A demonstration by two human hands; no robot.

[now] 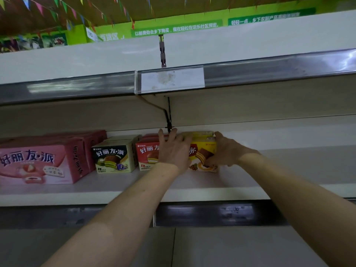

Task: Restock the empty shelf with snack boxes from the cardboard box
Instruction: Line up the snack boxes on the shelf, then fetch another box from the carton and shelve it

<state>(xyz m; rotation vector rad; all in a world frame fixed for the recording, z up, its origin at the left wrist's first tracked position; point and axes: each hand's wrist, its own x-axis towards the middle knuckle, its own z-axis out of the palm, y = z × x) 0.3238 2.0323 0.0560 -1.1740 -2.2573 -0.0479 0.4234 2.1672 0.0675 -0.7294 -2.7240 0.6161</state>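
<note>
A yellow snack box [204, 151] stands on the white shelf [115, 186], to the right of a red snack box [147, 154]. My right hand [224, 151] grips the yellow box at its right side, thumb low on the front face. My left hand [174, 149] lies with straight fingers over the front and top where the red and yellow boxes meet, hiding part of both. Left of them stand a cream and black snack box [113, 158] and large pink snack boxes [41, 162]. More boxes sit behind each front one. The cardboard box is out of view.
The shelf stretches bare to the right of the yellow box [289, 166]. An upper shelf edge with a worn price label [172, 79] hangs overhead. A black cable and bracket [169, 120] hang down just behind my left hand. A dark price rail [212, 212] runs below.
</note>
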